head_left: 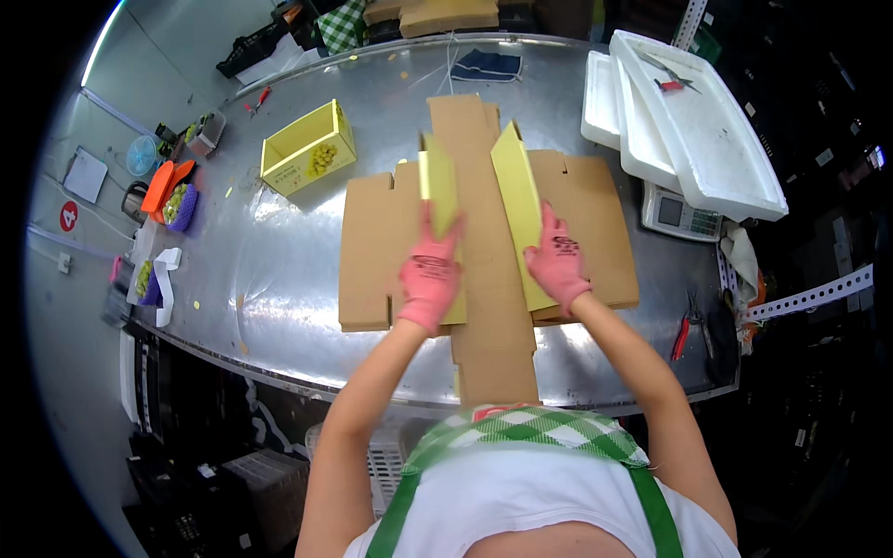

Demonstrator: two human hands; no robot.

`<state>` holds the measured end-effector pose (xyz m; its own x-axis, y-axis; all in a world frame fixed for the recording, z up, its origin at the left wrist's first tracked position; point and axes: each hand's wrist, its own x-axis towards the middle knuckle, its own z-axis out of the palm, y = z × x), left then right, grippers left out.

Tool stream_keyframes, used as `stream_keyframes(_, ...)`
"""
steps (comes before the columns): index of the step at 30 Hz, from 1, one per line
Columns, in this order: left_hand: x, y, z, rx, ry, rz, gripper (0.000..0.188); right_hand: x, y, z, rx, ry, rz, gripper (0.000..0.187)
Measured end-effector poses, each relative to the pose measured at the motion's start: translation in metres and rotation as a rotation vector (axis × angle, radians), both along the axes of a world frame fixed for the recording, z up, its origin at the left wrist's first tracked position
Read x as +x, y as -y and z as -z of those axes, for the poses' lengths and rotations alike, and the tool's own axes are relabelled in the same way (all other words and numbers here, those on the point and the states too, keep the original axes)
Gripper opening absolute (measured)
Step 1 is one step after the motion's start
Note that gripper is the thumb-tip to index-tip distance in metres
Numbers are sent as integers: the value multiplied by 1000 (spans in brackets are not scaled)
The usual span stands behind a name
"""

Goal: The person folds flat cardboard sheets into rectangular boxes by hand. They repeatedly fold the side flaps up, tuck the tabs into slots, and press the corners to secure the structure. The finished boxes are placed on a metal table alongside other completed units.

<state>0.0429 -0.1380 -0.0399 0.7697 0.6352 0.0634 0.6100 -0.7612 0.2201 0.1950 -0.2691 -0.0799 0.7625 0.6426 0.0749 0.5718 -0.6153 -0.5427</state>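
Across the middle of the metal table (251, 279) lies your flat cardboard blank (484, 242), its long brown centre strip running toward the near edge in front of you. Along both sides of that strip a yellow panel rises at a slant: the left panel (443, 177) toward the table's left edge, the right panel (514, 181) toward its right. To fold cleanly, you would do well to bring both panels up evenly, run your fingers along the whole crease rather than push at one spot, and hold the strip flat so that it does not skew.

Your gloved left hand (432, 274) is at the lower part of the left panel, forefinger and thumb spread over it; it is blurred, so you cannot tell whether they clamp the card. Your gloved right hand (560, 265) is at the outer side of the right panel, forefinger stretched toward the far edge, thumb apart from it and beside the yellow face; whether it pinches cannot be told.

Farther out, a made-up yellow box (302, 170) stands toward the far left corner, a dark cloth (486, 66) lies by the far edge, white foam trays (726, 139) lean above a scale (679, 214) at the right edge, and red-handled shears (684, 333) rest near the near right corner.
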Motion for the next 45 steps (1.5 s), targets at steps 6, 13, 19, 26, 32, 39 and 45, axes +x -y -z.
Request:
stream_keyframes(6, -21, -25, -7, -351, -204, 472, 41, -19, 11, -9, 274, 99, -343, 28)
stream_keyframes(13, -73, -56, -20, -367, -247, 894, 67, 37, 70, -47, -41, -111, -982, 32)
stream_keyframes(19, -67, -77, 10, -259, -117, 1019, 57, 66, 93, -30, -151, 149, -1204, 62)
stream_keyframes(26, -48, -109, 7, -695, -93, 809, 46, 70, 42, -29, 73, 214, -1195, 29)
stream_keyframes(32, -52, -145, -52, -958, 254, 579, 30, 91, 24, -53, 378, -55, -1004, 14)
stream_keyframes(39, -60, -109, -6, -1195, 1284, 289, 28, 93, 23, -82, 945, -602, -293, 32)
stream_keyframes(45, -63, -55, 24, -1086, 1536, -179, 52, 74, 44, -47, 792, -645, 52, 28)
